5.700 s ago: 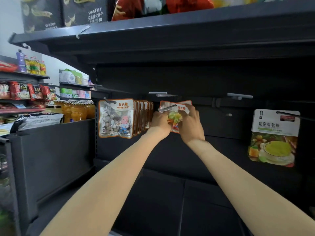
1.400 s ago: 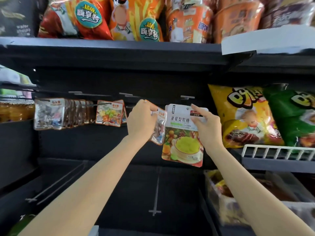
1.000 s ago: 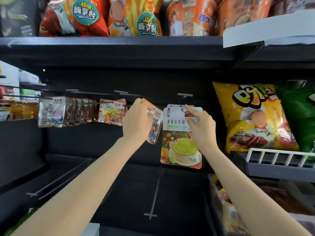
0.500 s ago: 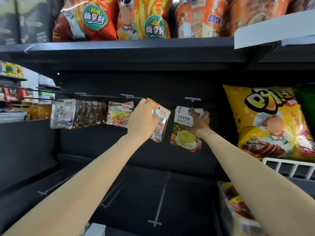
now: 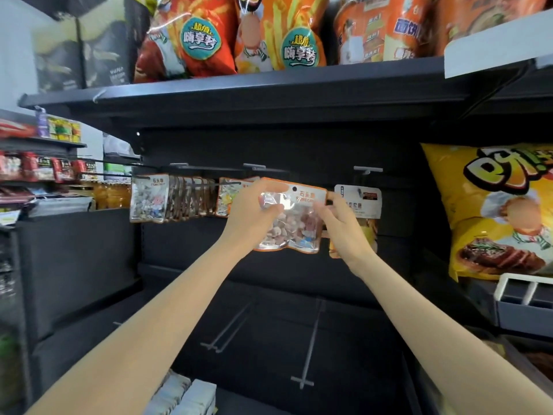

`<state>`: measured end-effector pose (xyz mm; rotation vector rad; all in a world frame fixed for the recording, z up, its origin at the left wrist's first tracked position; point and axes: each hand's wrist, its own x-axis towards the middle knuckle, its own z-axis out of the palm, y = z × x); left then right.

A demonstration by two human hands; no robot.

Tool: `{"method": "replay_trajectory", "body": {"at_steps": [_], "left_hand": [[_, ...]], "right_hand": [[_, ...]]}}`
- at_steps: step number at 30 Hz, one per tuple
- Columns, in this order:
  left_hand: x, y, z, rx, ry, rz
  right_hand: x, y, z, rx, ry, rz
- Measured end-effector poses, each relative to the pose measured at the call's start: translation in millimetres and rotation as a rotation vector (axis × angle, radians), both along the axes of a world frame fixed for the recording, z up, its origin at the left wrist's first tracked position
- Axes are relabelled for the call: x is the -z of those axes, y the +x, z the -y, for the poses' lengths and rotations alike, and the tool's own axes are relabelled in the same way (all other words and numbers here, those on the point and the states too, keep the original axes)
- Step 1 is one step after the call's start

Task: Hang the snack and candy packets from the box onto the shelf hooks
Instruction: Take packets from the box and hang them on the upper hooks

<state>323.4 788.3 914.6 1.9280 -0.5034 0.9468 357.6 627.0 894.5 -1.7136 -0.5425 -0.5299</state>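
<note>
Both the left hand (image 5: 254, 211) and right hand (image 5: 341, 226) grip an orange-edged candy packet (image 5: 294, 223) (its print blurred). The hanging row of packets (image 5: 149, 199) reads "石头糖".

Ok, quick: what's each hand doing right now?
Left hand: grips the stone candy packet by its upper left.
Right hand: pinches the same packet at its right edge.

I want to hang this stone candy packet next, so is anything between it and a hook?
Both the left hand and right hand hold the stone candy packet in front of the hook rail. Nothing visible blocks the bare hook up to its right; the white packet hangs just below that.
</note>
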Motion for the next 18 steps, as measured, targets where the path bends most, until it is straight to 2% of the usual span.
{"method": "replay_trajectory", "body": {"at_steps": [3, 6, 8, 14, 18], "left_hand": [[3, -7, -16, 0.021, -0.029, 0.071], [11, -7, -43, -0.048, -0.035, 0.110], [16, -5, -66, -0.102, -0.035, 0.124], [16, 11, -140, -0.124, -0.050, 0.076], [15, 27, -179, -0.130, 0.035, -0.022]], "right_hand": [[1, -13, -22, -0.095, 0.062, 0.170], [2, -23, -49, -0.077, -0.022, 0.341], [2, -26, -74, 0.012, -0.111, 0.402], [7, -16, -158, 0.096, -0.196, 0.412], [6, -2, -201, 0.101, -0.179, 0.317]]}}
